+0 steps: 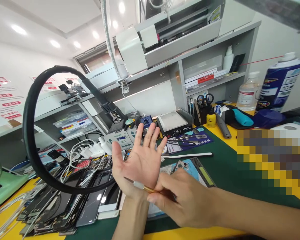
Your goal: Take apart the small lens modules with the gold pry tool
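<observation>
Your right hand [183,196] is clamped on a knife [139,184], its blade [129,180] before your left hand [141,166], fingers spread apart; blade-to-palm contact cannot be determined.

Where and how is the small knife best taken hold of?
Probably by the slim golden handle, behind the silver collar, coming from the person's right: the pointed blade faces left, across the open left hand in this view. The right hand holds the handle from that side.
</observation>
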A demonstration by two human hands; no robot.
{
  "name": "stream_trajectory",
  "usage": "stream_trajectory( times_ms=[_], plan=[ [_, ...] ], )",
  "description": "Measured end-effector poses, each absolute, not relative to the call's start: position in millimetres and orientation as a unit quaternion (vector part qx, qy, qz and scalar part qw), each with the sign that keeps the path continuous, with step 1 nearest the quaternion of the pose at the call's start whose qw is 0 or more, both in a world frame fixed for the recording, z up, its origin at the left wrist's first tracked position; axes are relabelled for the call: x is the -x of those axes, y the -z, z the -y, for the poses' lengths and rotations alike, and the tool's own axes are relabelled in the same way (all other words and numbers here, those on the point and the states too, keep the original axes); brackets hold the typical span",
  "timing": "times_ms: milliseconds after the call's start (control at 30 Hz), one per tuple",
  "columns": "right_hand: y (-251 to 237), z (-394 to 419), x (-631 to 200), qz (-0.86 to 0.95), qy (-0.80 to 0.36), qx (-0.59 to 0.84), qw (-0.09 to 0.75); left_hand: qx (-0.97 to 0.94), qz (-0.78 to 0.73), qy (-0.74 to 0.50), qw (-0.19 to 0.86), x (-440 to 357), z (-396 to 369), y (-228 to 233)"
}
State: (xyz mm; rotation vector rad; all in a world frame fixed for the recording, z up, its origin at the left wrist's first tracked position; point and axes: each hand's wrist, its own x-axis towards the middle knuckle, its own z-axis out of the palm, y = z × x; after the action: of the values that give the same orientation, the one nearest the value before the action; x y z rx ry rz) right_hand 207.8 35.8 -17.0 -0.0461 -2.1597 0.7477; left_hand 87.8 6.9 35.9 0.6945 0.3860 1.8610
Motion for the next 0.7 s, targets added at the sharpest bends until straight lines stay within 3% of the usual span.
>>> stream_trajectory(
  times_ms=[233, 433, 700],
  plan=[
    [20.2, -40.1, -208.2, 0.866, -0.269, 0.058, 0.418, -0.32, -0.171, -0.78, 0.509, -91.1, -1.9, -38.6],
    [19.3, -45.4, -208.3, 0.823, -0.35, 0.092, 0.437, -0.331, -0.177, -0.777, 0.505, -93.0, 8.1, -41.7],
    [18.9, -49.3, -206.0, 0.827, -0.335, 0.085, 0.444, -0.326, -0.154, -0.772, 0.524, -86.1, 20.6, -39.7]
  ],
)
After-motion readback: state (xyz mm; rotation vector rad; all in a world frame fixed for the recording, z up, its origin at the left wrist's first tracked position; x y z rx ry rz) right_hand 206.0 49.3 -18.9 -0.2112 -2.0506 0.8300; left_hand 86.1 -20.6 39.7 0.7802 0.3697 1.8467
